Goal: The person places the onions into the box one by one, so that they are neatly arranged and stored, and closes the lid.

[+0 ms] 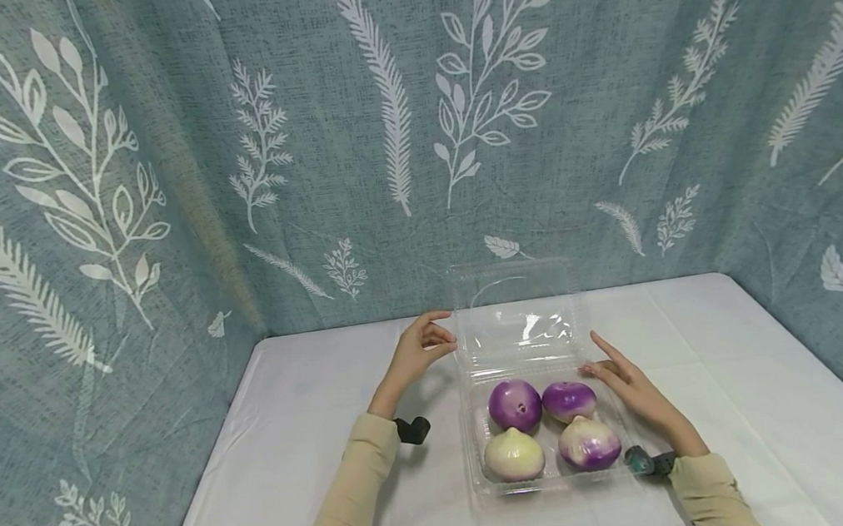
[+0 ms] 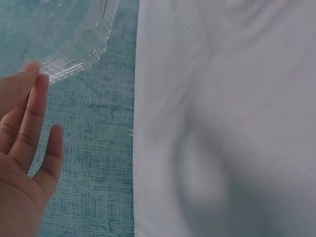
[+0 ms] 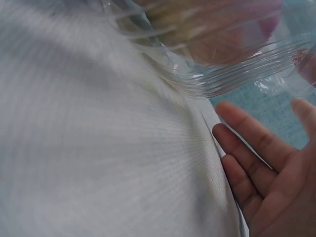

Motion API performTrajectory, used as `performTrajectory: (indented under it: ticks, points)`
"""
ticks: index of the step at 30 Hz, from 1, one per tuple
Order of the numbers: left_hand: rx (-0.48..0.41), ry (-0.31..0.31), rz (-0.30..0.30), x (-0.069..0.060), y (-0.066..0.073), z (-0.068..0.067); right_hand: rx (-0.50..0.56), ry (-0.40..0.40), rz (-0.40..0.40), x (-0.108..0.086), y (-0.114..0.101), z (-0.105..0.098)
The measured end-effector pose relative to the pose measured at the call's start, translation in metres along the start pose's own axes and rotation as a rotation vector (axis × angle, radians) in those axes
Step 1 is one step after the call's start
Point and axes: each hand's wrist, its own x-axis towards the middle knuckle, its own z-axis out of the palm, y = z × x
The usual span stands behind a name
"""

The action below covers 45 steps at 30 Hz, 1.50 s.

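Observation:
A clear plastic clamshell box stands with its lid raised at the back and its base flat on the table. Inside the base lie several purple-and-white turnips, among them a purple one at back left and a pale one at front left. My left hand pinches the lid's left edge between thumb and fingertips; the lid's ridged rim shows in the left wrist view. By the box's right side is my right hand, fingers extended. The right wrist view shows its fingers just outside the ridged wall.
A white cloth covers the table. Behind and at both sides hangs a blue-green curtain with white leaf prints. Dark wrist devices are visible at the left cuff and the right cuff.

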Motion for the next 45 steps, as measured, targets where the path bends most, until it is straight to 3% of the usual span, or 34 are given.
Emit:
performTrajectory:
  ticks: [12, 22, 34, 45]
  points:
    - [-0.029, 0.002, -0.003, -0.006, 0.003, 0.000, 0.095, -0.007, -0.055, 0.001, -0.002, 0.000]
    - [-0.064, -0.025, 0.005, -0.017, 0.037, -0.005, 0.068, 0.003, -0.031, 0.000, 0.000, 0.000]
    - [-0.073, 0.002, 0.014, -0.020, 0.039, -0.004, 0.114, 0.007, -0.028, 0.001, -0.002, -0.001]
    - [-0.079, 0.047, 0.045, -0.020, 0.039, -0.001, 0.151, 0.044, -0.161, 0.005, 0.002, 0.001]
